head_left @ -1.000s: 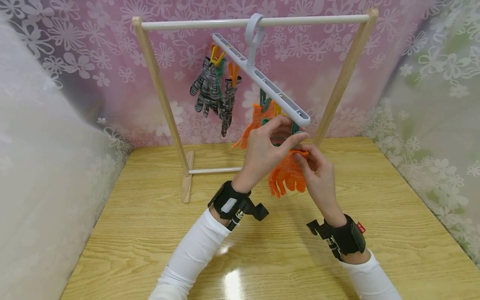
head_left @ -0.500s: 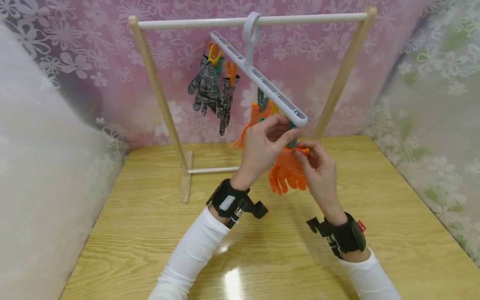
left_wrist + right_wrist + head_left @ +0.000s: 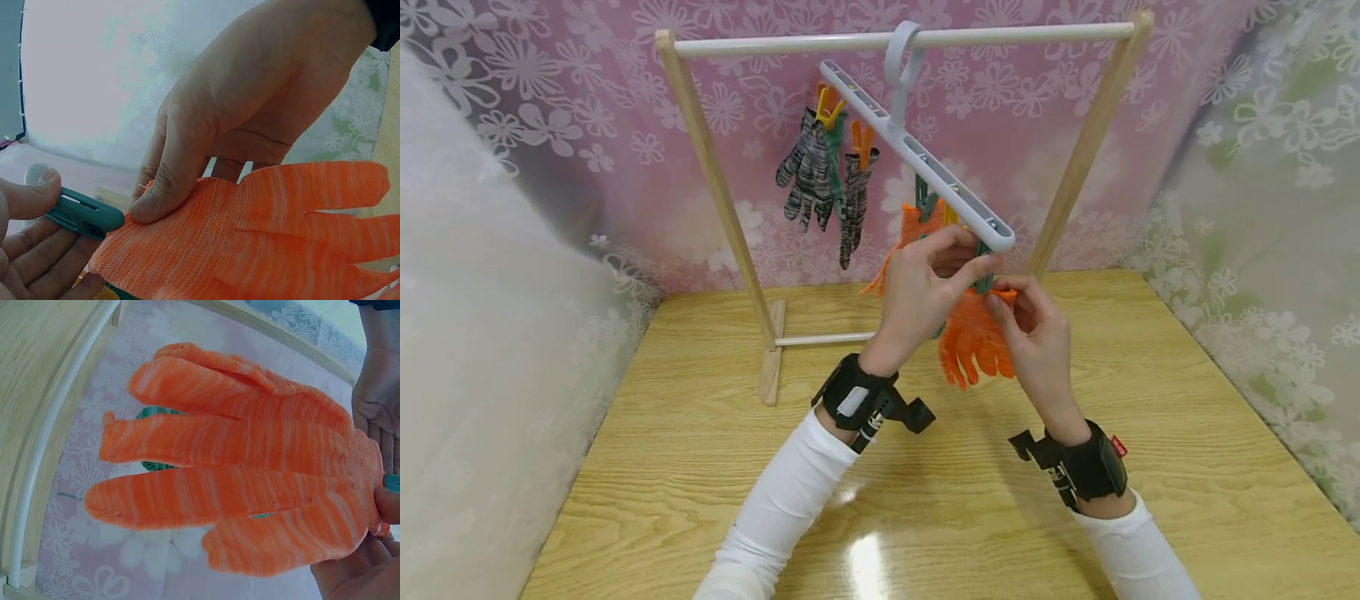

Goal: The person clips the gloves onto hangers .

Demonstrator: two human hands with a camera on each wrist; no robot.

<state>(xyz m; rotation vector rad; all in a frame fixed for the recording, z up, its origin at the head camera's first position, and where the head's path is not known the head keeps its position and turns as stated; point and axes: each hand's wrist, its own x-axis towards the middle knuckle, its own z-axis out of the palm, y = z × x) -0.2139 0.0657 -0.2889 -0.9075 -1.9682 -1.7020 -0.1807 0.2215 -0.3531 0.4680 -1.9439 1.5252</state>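
My left hand [image 3: 973, 260] pinches a teal clip [image 3: 984, 279] at the low end of a tilted grey peg hanger [image 3: 925, 162]. In the left wrist view my left thumb and fingers squeeze that teal clip [image 3: 84, 215]. My right hand [image 3: 1002, 305] pinches the cuff of an orange glove [image 3: 972, 340] and holds it right against the clip. The glove's fingers hang down. The orange glove [image 3: 250, 469] fills the right wrist view, with the clip's edge [image 3: 392, 482] at its cuff. Whether the clip's jaws are on the cuff I cannot tell.
The hanger hooks over the white bar [image 3: 775, 42] of a wooden rack [image 3: 715, 192] on a wooden table [image 3: 700, 433]. Two grey striped gloves [image 3: 820, 183] hang from pegs at its high end. Another orange glove [image 3: 910, 237] hangs behind my left hand. Floral curtains surround the table.
Both hands and the orange glove have risen slightly, bringing the cuff closer to the teal clip. The hanger has hardly moved.
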